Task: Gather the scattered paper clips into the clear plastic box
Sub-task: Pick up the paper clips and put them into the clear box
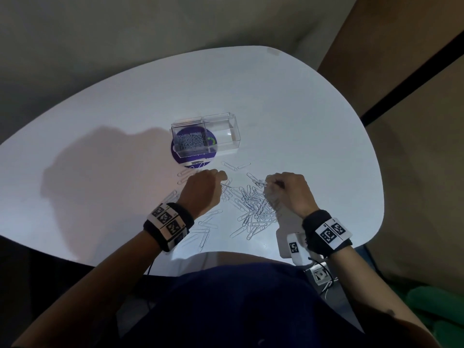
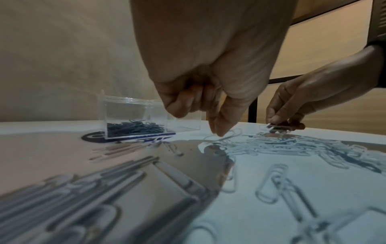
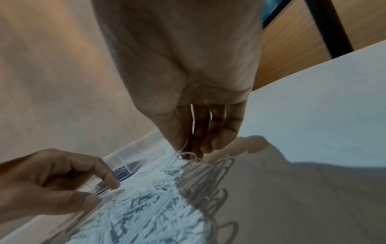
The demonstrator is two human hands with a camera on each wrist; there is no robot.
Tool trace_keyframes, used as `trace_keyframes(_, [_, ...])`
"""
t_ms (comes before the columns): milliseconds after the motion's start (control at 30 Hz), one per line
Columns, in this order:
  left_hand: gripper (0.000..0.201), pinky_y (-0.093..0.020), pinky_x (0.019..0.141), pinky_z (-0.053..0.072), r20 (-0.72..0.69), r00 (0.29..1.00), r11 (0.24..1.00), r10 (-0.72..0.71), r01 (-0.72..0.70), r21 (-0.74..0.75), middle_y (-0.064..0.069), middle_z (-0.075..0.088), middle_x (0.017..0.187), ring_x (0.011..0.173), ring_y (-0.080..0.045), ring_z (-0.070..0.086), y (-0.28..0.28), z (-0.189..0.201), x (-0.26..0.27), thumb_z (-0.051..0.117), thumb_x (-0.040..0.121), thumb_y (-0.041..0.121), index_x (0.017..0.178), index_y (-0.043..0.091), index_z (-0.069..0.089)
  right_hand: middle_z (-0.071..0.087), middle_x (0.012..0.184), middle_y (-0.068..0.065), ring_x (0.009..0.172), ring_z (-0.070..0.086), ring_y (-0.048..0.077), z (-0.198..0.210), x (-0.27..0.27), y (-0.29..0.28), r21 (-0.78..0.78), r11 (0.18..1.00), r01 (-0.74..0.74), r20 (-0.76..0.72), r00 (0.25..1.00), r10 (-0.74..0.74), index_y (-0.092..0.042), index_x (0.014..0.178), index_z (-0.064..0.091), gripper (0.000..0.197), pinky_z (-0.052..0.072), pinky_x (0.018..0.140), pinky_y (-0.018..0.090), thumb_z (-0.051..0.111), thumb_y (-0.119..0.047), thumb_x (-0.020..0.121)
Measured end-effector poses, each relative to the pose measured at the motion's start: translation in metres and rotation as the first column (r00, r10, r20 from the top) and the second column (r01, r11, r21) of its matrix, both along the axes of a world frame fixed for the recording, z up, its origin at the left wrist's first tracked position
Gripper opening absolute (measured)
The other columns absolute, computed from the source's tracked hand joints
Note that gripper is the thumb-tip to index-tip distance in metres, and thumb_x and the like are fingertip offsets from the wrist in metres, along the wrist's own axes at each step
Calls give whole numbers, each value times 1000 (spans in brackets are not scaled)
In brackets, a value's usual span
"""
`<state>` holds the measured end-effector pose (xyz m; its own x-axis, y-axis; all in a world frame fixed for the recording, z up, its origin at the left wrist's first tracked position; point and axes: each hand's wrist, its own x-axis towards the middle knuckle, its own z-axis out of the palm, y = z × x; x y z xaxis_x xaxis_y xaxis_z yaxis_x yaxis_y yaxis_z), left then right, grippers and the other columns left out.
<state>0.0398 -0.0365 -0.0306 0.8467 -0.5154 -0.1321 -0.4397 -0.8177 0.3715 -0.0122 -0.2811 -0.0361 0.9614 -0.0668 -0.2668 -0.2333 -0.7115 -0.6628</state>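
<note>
A person in a dark blue top (image 1: 233, 305) leans over a white worktop (image 1: 288, 101), both wrists wrapped in black bands bearing black-and-white marker tags (image 1: 167, 219). Nearest the body, loose paper clips (image 1: 200, 234) lie scattered along the worktop's near edge, thickening into a dense heap of paper clips (image 1: 253, 207) between the two forearms. The left hand (image 1: 202, 190) hangs over the left flank of that heap with its fingers curled down; in the left wrist view its thumb and forefinger (image 2: 221, 127) come together at a single clip (image 2: 231, 134) whose far end is raised off the surface, though whether the clip is fully gripped cannot be told. The right hand (image 1: 288, 188) reaches into the far right side of the heap, its thumb and fingers (image 3: 221, 140) closed in a pinch on a small bunch of clips (image 3: 188, 156) just above the worktop. A few stray clips (image 1: 229, 165) lie beyond the hands. Farther back stands the clear plastic box (image 1: 206, 135), open at the top, its left half resting on a round purple sticker (image 1: 193, 156) and already carrying a layer of clips; a second clear part (image 1: 224, 136) sits against its right side, holding none.
</note>
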Motion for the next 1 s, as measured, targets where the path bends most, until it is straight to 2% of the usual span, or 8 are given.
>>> trace_keyframes(167, [10, -35, 58, 51, 15, 989, 986, -150, 151, -64, 0, 64, 79, 73, -24, 63, -15, -2, -12, 61, 86, 18, 94, 21, 67, 67, 83, -2, 79, 60, 23, -3, -1, 8, -86, 996, -2, 113, 994, 12, -41, 74, 67, 29, 46, 65, 30, 61, -13, 78])
trace_keyframes(267, [16, -34, 63, 53, 24, 978, 978, -209, 209, 1, -1, 67, 86, 79, -23, 65, -28, -9, -17, 65, 87, 22, 103, 24, 68, 60, 90, 7, 82, 56, 29, 3, -9, 18, -105, 985, -136, 176, 973, 153, -24, 82, 74, 16, 46, 68, 35, 77, -12, 72])
trace_keyframes(367, [17, -34, 65, 51, 11, 978, 977, -209, 208, 38, 0, 67, 91, 83, -23, 64, -32, -11, -15, 64, 89, 25, 106, 24, 63, 52, 90, 1, 84, 49, 25, 1, -14, 24, -235, 944, -232, 127, 955, 267, -25, 85, 73, 19, 44, 72, 36, 83, -24, 69])
trace_keyframes(567, [17, -37, 48, 46, -11, 986, 986, -164, 163, -44, 2, 59, 69, 62, -22, 57, -13, -16, -9, 67, 78, 6, 77, 19, 57, 60, 78, -9, 80, 59, 16, -3, -14, 22, -44, 983, -176, 44, 983, 178, -17, 73, 63, 14, 46, 71, 32, 74, -15, 81])
trace_keyframes(700, [9, -42, 57, 49, -88, 992, 995, -90, 85, -60, 3, 60, 74, 64, -22, 56, -1, -10, -6, 58, 84, 10, 84, 20, 57, 70, 78, -3, 78, 65, 10, 4, -13, 15, 144, 990, -7, -8, 1000, 9, -17, 74, 64, 16, 50, 76, 23, 76, -9, 82])
trace_keyframes(767, [7, -40, 60, 50, -81, 994, 995, -80, 74, -73, 2, 64, 80, 66, -22, 58, 0, -7, -6, 59, 87, 15, 92, 19, 59, 65, 76, -6, 76, 63, 7, 1, -12, 12, 215, 975, 64, -44, 997, -56, -23, 86, 71, 17, 49, 79, 13, 76, -7, 82])
trace_keyframes(833, [11, -38, 61, 50, -61, 995, 990, -81, 74, -119, 1, 66, 84, 69, -23, 59, -2, -8, -8, 58, 89, 17, 100, 18, 60, 65, 80, -3, 77, 62, 8, -1, -10, 10, 251, 962, 105, -63, 994, -92, -14, 103, 75, 21, 48, 77, 7, 75, -6, 84])
trace_keyframes(1000, [18, -32, 58, 50, -1, 997, 991, -71, 70, -110, 1, 68, 87, 77, -23, 65, -14, -15, -13, 65, 86, 26, 103, 19, 64, 59, 74, -4, 62, 58, 3, 4, -8, 8, 311, 943, 119, -64, 993, -104, -12, 111, 73, 33, 54, 72, 17, 66, 8, 85])
